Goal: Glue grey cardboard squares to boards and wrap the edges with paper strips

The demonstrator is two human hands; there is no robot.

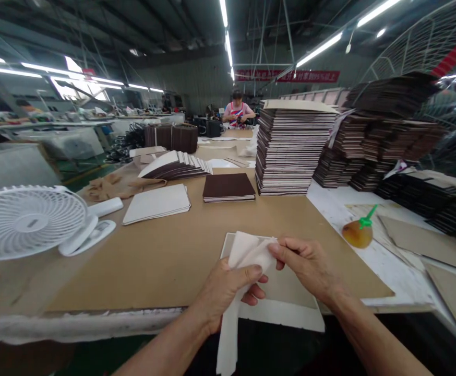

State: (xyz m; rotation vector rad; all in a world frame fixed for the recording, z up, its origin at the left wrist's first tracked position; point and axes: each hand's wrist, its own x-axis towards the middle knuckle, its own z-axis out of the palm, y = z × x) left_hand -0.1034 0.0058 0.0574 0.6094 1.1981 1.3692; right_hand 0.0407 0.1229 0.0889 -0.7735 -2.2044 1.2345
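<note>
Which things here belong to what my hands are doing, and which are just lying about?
Likely in the job:
soft white material, held in left hand and right hand
pale panel beneath
probably the tall panel stack

Apparently just lying about:
white fan
orange item with green top

Far beyond the right hand (304,261), a red banner (310,77) is showing "95%" among Chinese characters, mostly too blurred to read.

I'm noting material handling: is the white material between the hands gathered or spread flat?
Gathered: the white material is creased between the left hand and right hand, its narrow end hanging past the table edge.
</note>
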